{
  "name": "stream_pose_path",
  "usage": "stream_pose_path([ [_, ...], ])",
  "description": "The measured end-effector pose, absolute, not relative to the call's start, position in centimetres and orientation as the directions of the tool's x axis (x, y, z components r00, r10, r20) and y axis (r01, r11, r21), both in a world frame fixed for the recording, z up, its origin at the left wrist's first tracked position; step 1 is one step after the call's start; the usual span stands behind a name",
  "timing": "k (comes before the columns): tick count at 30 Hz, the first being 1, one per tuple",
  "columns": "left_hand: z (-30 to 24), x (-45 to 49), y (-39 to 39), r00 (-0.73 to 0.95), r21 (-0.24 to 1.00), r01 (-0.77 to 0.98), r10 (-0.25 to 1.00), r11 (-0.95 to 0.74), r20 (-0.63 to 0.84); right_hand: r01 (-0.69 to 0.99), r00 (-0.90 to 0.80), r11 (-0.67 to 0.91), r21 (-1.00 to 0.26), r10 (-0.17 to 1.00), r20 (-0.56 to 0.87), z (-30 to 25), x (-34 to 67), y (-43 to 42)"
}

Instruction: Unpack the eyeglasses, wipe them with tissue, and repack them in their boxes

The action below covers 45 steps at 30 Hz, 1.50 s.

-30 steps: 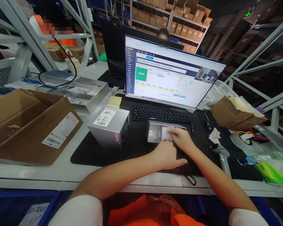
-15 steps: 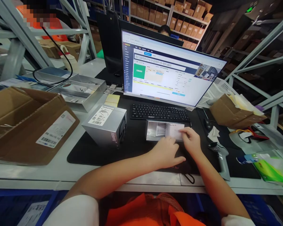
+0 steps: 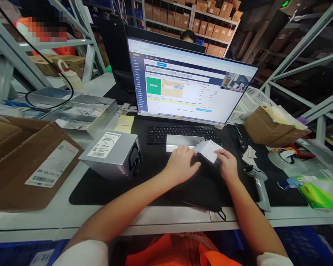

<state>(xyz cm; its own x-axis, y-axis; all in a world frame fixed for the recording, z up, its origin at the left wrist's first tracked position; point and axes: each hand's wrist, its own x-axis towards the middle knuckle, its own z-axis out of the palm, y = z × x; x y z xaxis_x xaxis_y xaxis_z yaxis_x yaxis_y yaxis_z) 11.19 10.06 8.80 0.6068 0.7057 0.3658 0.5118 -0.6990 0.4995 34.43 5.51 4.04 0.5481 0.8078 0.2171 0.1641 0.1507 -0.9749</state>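
Observation:
My left hand (image 3: 181,164) rests with curled fingers on the near edge of a small flat silver box (image 3: 183,141) lying on the black desk mat (image 3: 166,173) just before the keyboard (image 3: 183,133). A white paper slip (image 3: 209,150) is lifted off that box, and my right hand (image 3: 226,165) pinches its lower right corner. A bigger silver box with a white barcode label (image 3: 112,155) stands to the left on the mat. The monitor (image 3: 188,87) behind shows a web form.
An open brown carton (image 3: 24,162) lies at the left, metal trays (image 3: 83,112) behind it. A handheld scanner (image 3: 256,181) lies right of my right hand, beside a mouse (image 3: 241,144), a small carton of papers (image 3: 274,129) and green plastic bags (image 3: 319,192). Another person in orange stands at the back left.
My right hand has pulled the white slip off the flat box, to the right and upward. The left hand has slid forward onto the box. The view has shifted left.

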Motion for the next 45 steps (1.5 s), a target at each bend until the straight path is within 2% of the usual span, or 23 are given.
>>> stream_pose_path([
  [5,8.1,11.6,11.6,0.521,0.714,0.334,0.752,-0.615,0.404,-0.096,0.487,0.345,-0.934,0.834,0.259,5.1,34.3,4.0],
  [7,7.7,11.8,11.8,0.543,0.792,0.240,0.754,-0.562,0.370,-0.127,0.422,0.373,-0.919,0.859,0.291,5.4,33.7,3.2],
  [9,7.5,11.8,12.0,0.604,0.880,0.126,0.739,-0.458,0.298,-0.074,0.352,0.400,-0.914,0.868,0.351,5.6,33.2,2.4],
  [11,7.6,11.7,12.0,0.700,0.956,-0.041,0.674,-0.290,0.234,0.059,0.260,0.439,-0.897,0.860,0.438,5.8,32.8,1.7],
  [13,7.8,11.6,12.0,0.794,0.974,-0.202,0.565,-0.101,0.223,0.230,0.130,0.494,-0.838,0.838,0.530,6.2,32.5,1.2],
  [15,7.9,11.5,11.9,0.850,0.965,-0.262,0.478,0.022,0.220,0.365,-0.019,0.563,-0.741,0.801,0.599,6.7,32.2,1.0],
  [17,7.9,11.5,11.9,0.881,0.971,-0.232,0.436,0.062,0.183,0.444,-0.125,0.617,-0.650,0.761,0.636,7.1,31.9,1.0],
  [19,7.8,11.5,11.9,0.895,0.979,-0.190,0.422,0.074,0.142,0.493,-0.158,0.639,-0.591,0.734,0.661,7.3,31.6,1.3],
  [23,7.9,11.5,11.6,0.905,0.990,-0.125,0.416,0.059,0.089,0.571,-0.119,0.623,-0.535,0.707,0.697,7.3,31.1,1.8],
  [27,8.0,11.5,11.2,0.923,1.000,-0.002,0.384,-0.019,0.010,0.625,-0.060,0.566,-0.537,0.721,0.691,7.1,30.7,2.0],
  [31,7.7,11.8,11.1,0.893,0.998,0.016,0.451,-0.058,0.012,0.684,-0.032,0.532,-0.498,0.704,0.709,6.7,30.3,2.0],
  [34,7.3,12.2,11.1,0.864,0.993,-0.017,0.502,0.119,-0.045,0.709,-0.026,0.525,-0.471,0.686,0.727,6.5,30.3,2.0],
  [37,6.9,12.5,11.0,0.848,0.916,-0.070,0.508,0.394,-0.153,0.696,-0.036,0.538,-0.476,0.688,0.725,6.4,30.3,1.9],
  [39,6.7,12.7,10.9,0.845,0.868,-0.069,0.491,0.493,-0.211,0.680,-0.033,0.545,-0.490,0.691,0.722,6.4,30.4,1.9],
  [43,6.6,12.9,11.1,0.819,0.888,-0.082,0.538,0.453,-0.199,0.678,0.000,0.535,-0.504,0.686,0.728,6.0,30.5,1.9],
  [45,6.6,12.9,11.2,0.793,0.922,-0.104,0.590,0.374,-0.150,0.685,0.123,0.468,-0.558,0.681,0.722,5.6,30.5,2.0],
])
